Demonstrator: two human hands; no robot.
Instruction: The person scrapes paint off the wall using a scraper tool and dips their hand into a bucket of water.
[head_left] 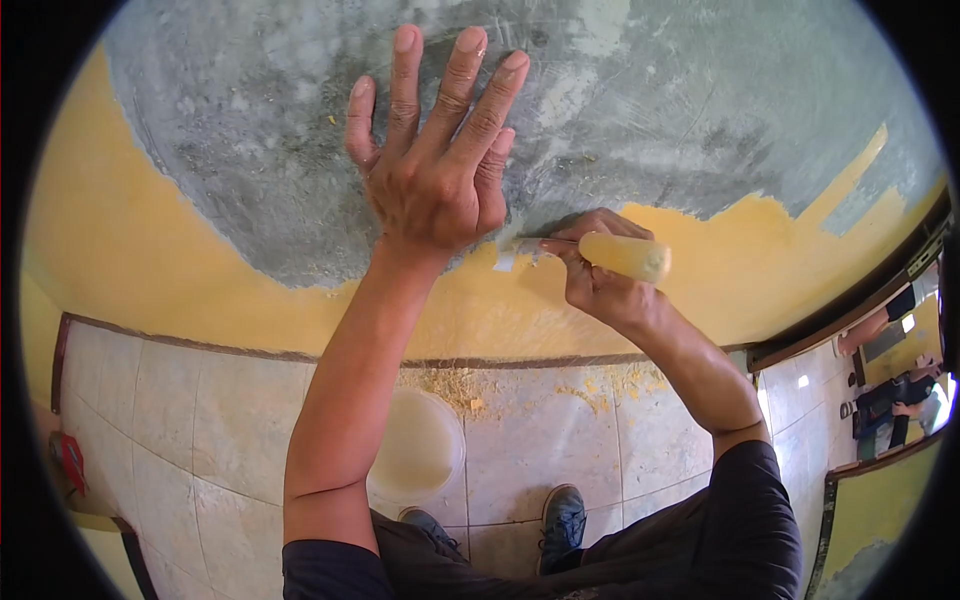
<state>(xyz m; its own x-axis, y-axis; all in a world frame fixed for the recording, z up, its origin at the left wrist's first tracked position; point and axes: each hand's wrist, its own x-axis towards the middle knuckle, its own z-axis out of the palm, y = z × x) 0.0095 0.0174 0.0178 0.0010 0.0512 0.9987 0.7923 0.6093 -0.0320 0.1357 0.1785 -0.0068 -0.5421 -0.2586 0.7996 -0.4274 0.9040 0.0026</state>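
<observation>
My left hand (pixel 430 170) lies flat against the bare grey part of the wall (pixel 640 110), its fingers spread and pointing up. Lower and to the right, my right hand (pixel 600 270) is closed around a scraper (pixel 625 256) with a pale yellow handle. The thin blade points left and meets the ragged edge of the yellow paint (pixel 470 310). Part of the blade and grip is hidden by my fingers. A small pale patch (pixel 504 262) shows just left of the blade tip.
A round whitish bucket (pixel 418 445) stands on the tiled floor (pixel 240 410) beneath my left arm. Yellow paint flakes (pixel 450 388) lie along the wall's foot. My shoes (pixel 563 520) are below. At the far right, a person (pixel 895 395) shows beyond a doorway.
</observation>
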